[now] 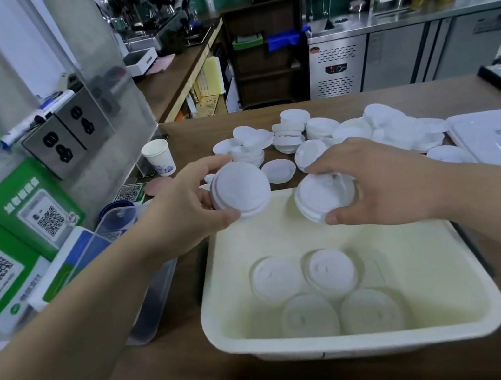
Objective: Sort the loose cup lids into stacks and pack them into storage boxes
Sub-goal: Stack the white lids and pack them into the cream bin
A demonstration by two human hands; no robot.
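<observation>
The left hand (179,209) grips a stack of lids (242,189) above the box's (370,343) far left corner; the right hand (391,178) pinches a second stack (323,195) over its far edge. Four lids (308,315) lie inside, and loose lids (349,132) crowd the counter (174,370) behind.

The left hand (188,204) and right hand (388,180) are bare, and so are the left forearm (81,320) and right forearm (497,190) as far as they show (thumbnails short, plain).
</observation>
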